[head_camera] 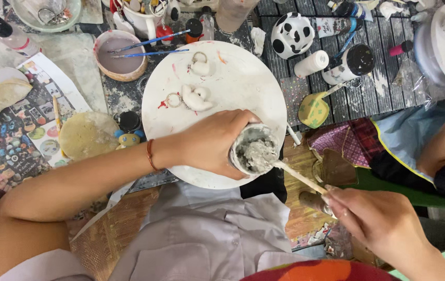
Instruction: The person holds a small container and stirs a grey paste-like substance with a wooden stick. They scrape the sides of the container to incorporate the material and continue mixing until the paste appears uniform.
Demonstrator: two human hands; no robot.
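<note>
White round board (243,88) carries small clay figures (197,98); paint bowl (120,54) with two brushes (149,47) near bench's far-left edge; spotted figurine (292,34) beyond.

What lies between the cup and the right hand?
In the head view, only the wooden stick spans that stretch: its tip sits in the grey paste inside the cup, held by the left hand, and the right hand holds its other end.

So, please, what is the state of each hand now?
Left hand: closed around a small white cup of grey paste.
Right hand: closed, holding a thin wooden stick dipped in it.
</note>
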